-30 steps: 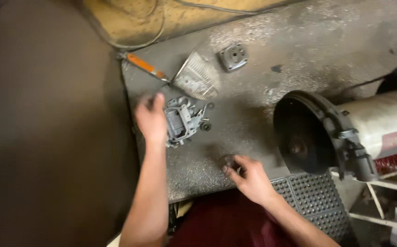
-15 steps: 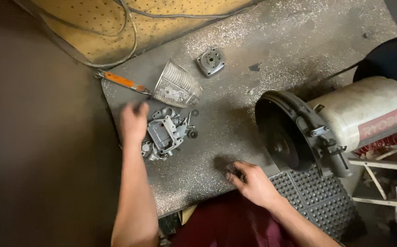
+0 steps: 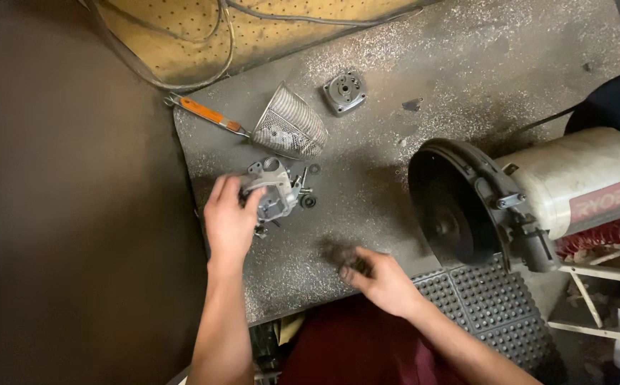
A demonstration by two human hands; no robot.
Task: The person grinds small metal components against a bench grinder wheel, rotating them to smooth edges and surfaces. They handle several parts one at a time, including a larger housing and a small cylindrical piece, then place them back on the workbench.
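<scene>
The left hand (image 3: 230, 219) grips a grey cast-metal assembly (image 3: 276, 191) (it looks like a small carburettor or pump body, with screws and a dark washer loose just beside it) on the gritty grey counter (image 3: 367, 164). A second ago the same hand lay over the part from its left; now the fingers wrap further around the casting's near side, so the hold looks firmer, more like a part being steadied or turned than merely touched. The right hand (image 3: 381, 281) sits near the counter's front edge, fingers curled and pinched over something small and dark; what it pinches is blurred, as it was in the earlier views, and I cannot tell what it is. That hand has hardly shifted.

Behind the assembly lie a conical wire-mesh strainer (image 3: 290, 130), an orange-handled tool (image 3: 206, 113) touching its rim, and a square metal cover plate (image 3: 344, 91) well apart. A round black guard on a white-bodied motor (image 3: 581, 187) stands to the right, above a studded rubber mat (image 3: 481, 306)
</scene>
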